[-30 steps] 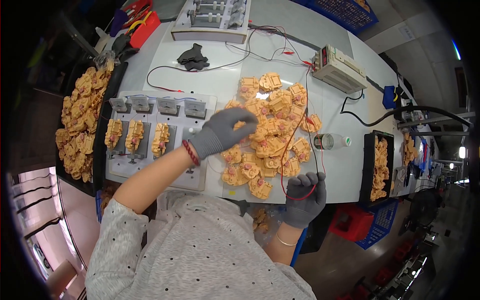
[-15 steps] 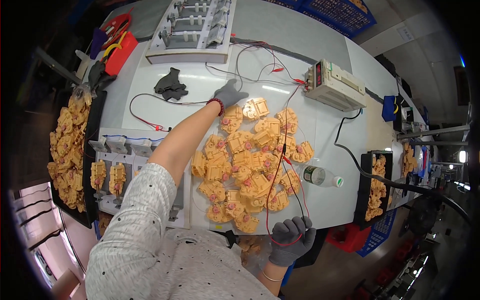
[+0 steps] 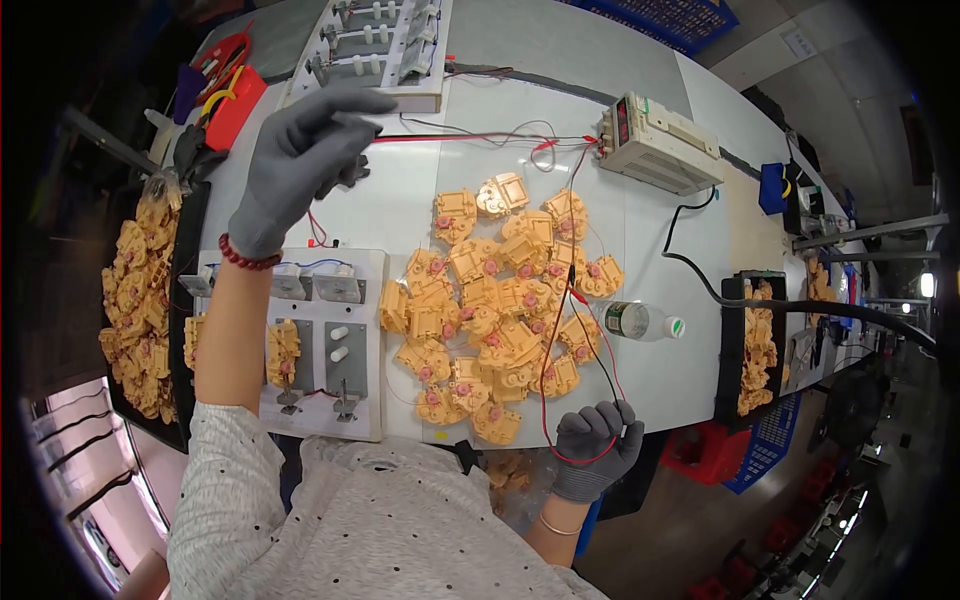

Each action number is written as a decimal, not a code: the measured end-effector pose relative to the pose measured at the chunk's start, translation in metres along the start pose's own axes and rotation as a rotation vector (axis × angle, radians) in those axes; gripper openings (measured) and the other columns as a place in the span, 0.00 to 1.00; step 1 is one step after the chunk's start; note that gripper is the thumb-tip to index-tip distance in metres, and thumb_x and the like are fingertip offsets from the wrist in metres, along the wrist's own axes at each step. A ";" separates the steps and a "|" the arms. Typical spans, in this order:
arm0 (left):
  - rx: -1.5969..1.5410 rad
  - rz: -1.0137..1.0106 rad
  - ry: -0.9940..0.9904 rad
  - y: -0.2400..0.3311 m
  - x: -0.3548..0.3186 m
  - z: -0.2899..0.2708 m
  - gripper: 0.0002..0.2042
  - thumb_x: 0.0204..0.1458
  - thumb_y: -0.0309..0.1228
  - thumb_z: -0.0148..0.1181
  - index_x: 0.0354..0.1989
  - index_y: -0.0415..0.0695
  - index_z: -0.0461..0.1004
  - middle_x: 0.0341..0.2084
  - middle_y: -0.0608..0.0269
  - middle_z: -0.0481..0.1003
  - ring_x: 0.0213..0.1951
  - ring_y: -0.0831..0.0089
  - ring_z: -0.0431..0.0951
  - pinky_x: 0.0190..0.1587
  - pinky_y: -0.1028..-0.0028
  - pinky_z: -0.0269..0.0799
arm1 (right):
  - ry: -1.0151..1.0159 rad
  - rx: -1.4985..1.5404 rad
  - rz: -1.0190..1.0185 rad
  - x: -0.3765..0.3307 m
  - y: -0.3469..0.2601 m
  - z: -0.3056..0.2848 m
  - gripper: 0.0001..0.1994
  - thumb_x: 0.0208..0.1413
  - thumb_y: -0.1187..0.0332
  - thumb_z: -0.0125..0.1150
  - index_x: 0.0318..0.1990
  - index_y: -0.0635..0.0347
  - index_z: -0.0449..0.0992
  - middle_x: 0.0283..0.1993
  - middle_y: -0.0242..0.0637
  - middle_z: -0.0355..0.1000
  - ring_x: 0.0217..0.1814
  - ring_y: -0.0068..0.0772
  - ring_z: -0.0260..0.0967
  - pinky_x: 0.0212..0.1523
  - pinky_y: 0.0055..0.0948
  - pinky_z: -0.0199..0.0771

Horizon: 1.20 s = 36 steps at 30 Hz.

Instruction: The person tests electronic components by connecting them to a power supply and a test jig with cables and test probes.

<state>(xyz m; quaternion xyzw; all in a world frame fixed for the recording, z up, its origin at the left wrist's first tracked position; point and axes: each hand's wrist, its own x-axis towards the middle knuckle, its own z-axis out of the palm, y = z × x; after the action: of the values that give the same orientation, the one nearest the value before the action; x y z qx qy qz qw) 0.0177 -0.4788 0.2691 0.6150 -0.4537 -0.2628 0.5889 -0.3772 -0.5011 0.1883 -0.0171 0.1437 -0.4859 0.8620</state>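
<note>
While clasping red-and-black leads (image 3: pixel 544 395) in the right hand (image 3: pixel 597 440), lower centre, holds the left hand (image 3: pixel 305 165) half-curled, upper left, by 2 taut wires (image 3: pixel 470 136), cannot tell if gripping; apparently managing leads, needing slack.

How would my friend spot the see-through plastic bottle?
On the white tabletop, find the heap of yellow-orange plastic parts. Right of it, a clear plastic bottle lies on its side, its green-and-white cap pointing right. Unlike those parts, it's see-through.
</note>
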 end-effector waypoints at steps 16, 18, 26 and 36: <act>0.763 -0.102 -0.530 0.033 -0.112 0.029 0.12 0.48 0.32 0.56 0.40 0.42 0.72 0.16 0.54 0.71 0.21 0.59 0.73 0.26 0.65 0.66 | 0.033 0.110 -0.038 -0.016 0.000 0.001 0.10 0.59 0.59 0.43 0.36 0.53 0.67 0.28 0.25 0.59 0.30 0.23 0.54 0.39 0.29 0.55; 0.806 -0.111 -0.585 0.036 -0.118 0.029 0.11 0.49 0.33 0.55 0.39 0.42 0.72 0.16 0.53 0.71 0.20 0.57 0.73 0.25 0.64 0.67 | 0.047 0.098 -0.047 -0.017 -0.001 0.000 0.11 0.60 0.59 0.42 0.37 0.54 0.67 0.29 0.25 0.60 0.31 0.23 0.55 0.39 0.29 0.56; 0.881 -0.148 -0.710 0.053 -0.147 0.025 0.11 0.54 0.37 0.50 0.36 0.42 0.72 0.17 0.54 0.72 0.20 0.58 0.75 0.26 0.63 0.69 | 0.015 0.071 -0.018 -0.021 -0.001 -0.004 0.11 0.58 0.59 0.45 0.39 0.54 0.70 0.31 0.26 0.65 0.34 0.23 0.63 0.43 0.31 0.61; 1.113 -0.310 -0.518 0.046 -0.158 -0.013 0.10 0.55 0.35 0.49 0.38 0.43 0.72 0.17 0.53 0.73 0.24 0.57 0.75 0.28 0.64 0.69 | 0.001 0.096 0.008 -0.025 0.002 -0.002 0.11 0.57 0.60 0.48 0.39 0.55 0.71 0.33 0.28 0.68 0.34 0.24 0.63 0.43 0.31 0.61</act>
<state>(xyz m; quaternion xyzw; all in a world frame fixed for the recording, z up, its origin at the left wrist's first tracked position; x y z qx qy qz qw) -0.0537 -0.3308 0.2826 0.8043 -0.5558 -0.2100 0.0071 -0.3884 -0.4786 0.1922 0.0254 0.1207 -0.4887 0.8637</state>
